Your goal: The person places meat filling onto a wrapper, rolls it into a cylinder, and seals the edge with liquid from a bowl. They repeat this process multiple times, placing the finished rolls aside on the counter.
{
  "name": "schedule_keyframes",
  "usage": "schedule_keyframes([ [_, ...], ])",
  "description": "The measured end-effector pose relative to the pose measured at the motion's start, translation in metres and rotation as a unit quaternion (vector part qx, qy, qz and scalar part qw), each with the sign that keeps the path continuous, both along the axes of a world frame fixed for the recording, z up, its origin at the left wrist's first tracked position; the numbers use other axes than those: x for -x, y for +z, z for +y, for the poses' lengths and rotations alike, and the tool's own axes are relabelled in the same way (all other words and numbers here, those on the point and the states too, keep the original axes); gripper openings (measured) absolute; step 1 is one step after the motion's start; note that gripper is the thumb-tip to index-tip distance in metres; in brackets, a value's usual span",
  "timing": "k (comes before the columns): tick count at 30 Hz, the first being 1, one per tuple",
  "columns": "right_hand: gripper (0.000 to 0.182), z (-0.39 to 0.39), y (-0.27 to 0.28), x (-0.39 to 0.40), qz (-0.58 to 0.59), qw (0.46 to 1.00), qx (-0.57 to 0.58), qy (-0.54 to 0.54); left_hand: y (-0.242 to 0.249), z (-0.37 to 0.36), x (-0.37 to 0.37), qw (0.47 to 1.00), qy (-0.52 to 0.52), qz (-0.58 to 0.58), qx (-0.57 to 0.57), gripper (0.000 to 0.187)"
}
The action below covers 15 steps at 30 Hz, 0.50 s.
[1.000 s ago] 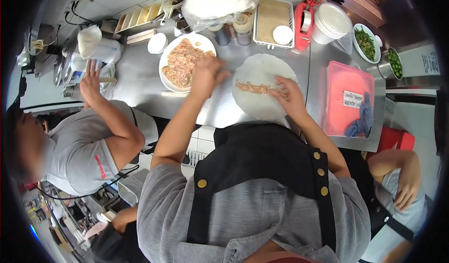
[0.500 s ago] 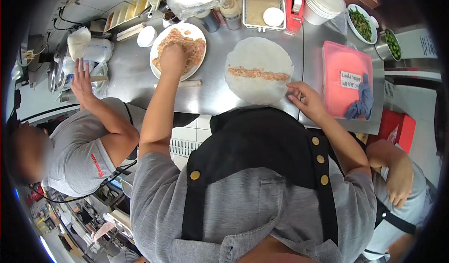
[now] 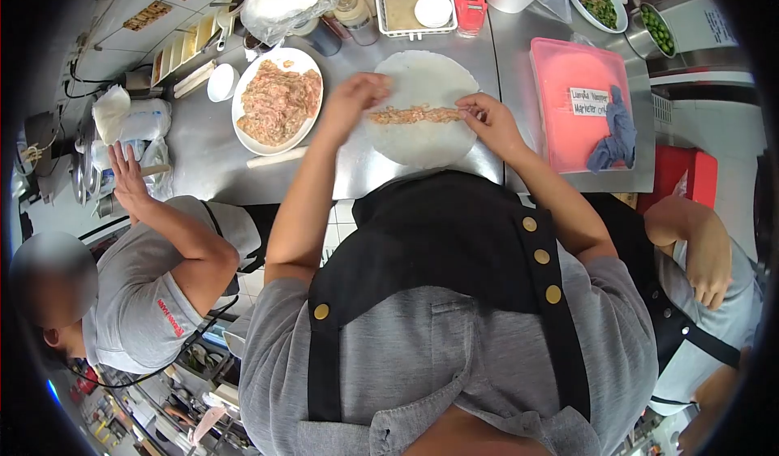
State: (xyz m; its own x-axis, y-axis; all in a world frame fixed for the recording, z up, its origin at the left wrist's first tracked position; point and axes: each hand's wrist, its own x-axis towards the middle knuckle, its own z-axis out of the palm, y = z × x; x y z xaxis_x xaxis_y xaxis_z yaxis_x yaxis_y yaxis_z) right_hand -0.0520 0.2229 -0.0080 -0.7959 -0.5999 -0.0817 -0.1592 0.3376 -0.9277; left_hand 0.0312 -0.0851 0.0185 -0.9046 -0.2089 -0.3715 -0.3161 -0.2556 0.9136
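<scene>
Left hand, head view: the hand (image 3: 350, 105) is over the wrapper's left side, near the filling's left end, fingers bent and blurred; cannot tell whether it holds anything.
Right hand: the hand (image 3: 492, 125) has thumb and fingertips drawn narrow at the filling's right end; cannot tell whether a bit is pinched between them.
Wrapper: the round, pale wrapper (image 3: 418, 149) lies spread flat on the table (image 3: 213, 149), between the two hands and close to the apron (image 3: 422, 237); no side is folded over.
Filling: the filling (image 3: 415, 115) is laid in one band across the wrapper, reaching close to both sides; it lies uncovered, bare wrapper above and below it.
Progress: by the look of it, spreading the wrapper is done and laying the band is mostly done, its ends being where the hands are; the wrapper is wholly unrolled.
Plate: the mix (image 3: 277, 103) is heaped on the white plate (image 3: 240, 123), left of the wrapper, with plenty unused.
Rod: a pale rod (image 3: 276, 158) lies just beside the plate, on the near side.
Tub: the pink tub (image 3: 557, 60) stands right of the wrapper, a blue cloth (image 3: 615, 135) over its near right corner.
Co-worker: at the left, a co-worker's hand (image 3: 130, 182) is beside plastic bags (image 3: 148, 122), apart from the wrapper.
</scene>
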Motion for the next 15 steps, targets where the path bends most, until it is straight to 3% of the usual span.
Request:
schedule_keyframes([
  [1,0.022,-0.003,-0.01,0.003,0.007,1.0,-0.002,0.004,-0.014,0.016,0.005,0.984,-0.078,0.043,0.157,0.014],
  [2,0.022,-0.003,-0.014,0.003,0.015,1.0,-0.004,0.007,-0.024,0.03,0.01,0.935,-0.153,0.087,0.308,0.013],
  [3,0.022,-0.005,-0.011,0.003,0.016,1.0,-0.005,0.004,-0.025,0.042,0.014,0.935,-0.156,0.089,0.307,0.013],
  [5,0.024,-0.011,-0.005,0.004,0.029,0.999,-0.033,0.0,-0.026,0.061,0.015,0.854,-0.223,0.142,0.449,0.012],
  [6,0.024,-0.013,-0.006,0.004,0.03,0.999,-0.033,-0.003,-0.025,0.067,0.016,0.853,-0.225,0.144,0.449,0.012],
  [8,0.028,-0.018,-0.009,0.005,0.217,0.973,-0.071,0.033,-0.024,0.076,0.018,0.804,-0.243,0.117,0.529,0.007],
  [9,0.028,-0.023,-0.011,0.004,0.217,0.973,-0.071,0.032,-0.024,0.077,0.017,0.804,-0.244,0.117,0.529,0.007],
  [11,0.026,-0.033,-0.015,0.003,0.233,0.969,-0.067,0.055,-0.025,0.077,0.016,0.754,-0.22,0.191,0.589,0.007],
  [15,0.025,-0.043,-0.036,0.007,0.208,0.968,-0.109,0.086,-0.041,0.071,0.01,0.766,-0.181,0.222,0.575,0.008],
])
